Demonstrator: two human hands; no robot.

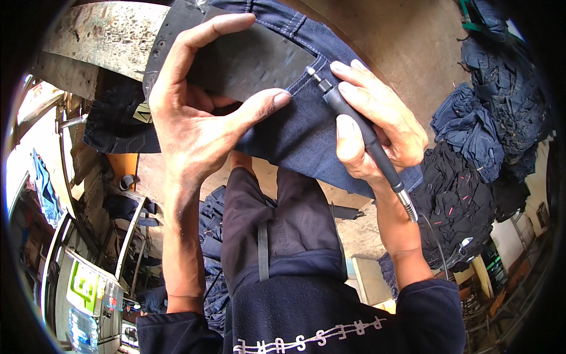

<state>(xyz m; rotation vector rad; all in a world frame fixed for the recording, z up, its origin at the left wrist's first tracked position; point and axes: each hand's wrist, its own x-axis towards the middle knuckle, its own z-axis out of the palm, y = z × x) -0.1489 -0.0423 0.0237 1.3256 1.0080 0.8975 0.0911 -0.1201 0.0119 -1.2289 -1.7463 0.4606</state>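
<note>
My right hand (383,121) is closed around a slim black rotary handpiece (374,144). Its small rounded metal tip points up and left, close to a stitched edge of the blue denim garment (300,133). A flat, scuffed black board (253,62) shows along that stitched edge, partly covered by denim. My left hand (194,112) arches over the board, its thumb and index finger stretched wide apart. The thumb tip is by the denim's stitched edge, and the index fingertip by the upper seam. The other left fingers are partly hidden.
A worn pale plank (106,35) lies at the upper left, with a dark garment (118,118) below it. Heaps of blue denim (471,130) and black garments (454,203) fill the right side. A thin cable (438,242) trails from the handpiece. A clear bottle (82,327) stands lower left.
</note>
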